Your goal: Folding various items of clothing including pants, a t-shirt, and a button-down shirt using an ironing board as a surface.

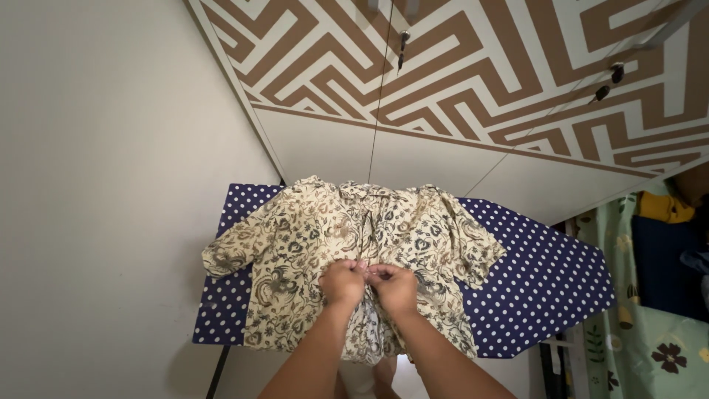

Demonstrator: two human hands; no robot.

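A cream shirt with a dark floral print (310, 236) lies spread front-up on an ironing board covered in navy cloth with white dots (539, 288). Its collar points to the far side and one sleeve hangs over the board's left edge. My left hand (342, 283) and my right hand (396, 287) meet at the shirt's middle front, fingertips pinched on the placket fabric, close to touching each other. What lies under the fingers is hidden.
A wardrobe with a brown and white maze pattern (473, 66) stands behind the board, keys hanging in its doors. A plain wall (111, 185) is at the left. Green flowered fabric and folded clothes (657, 295) are at the right.
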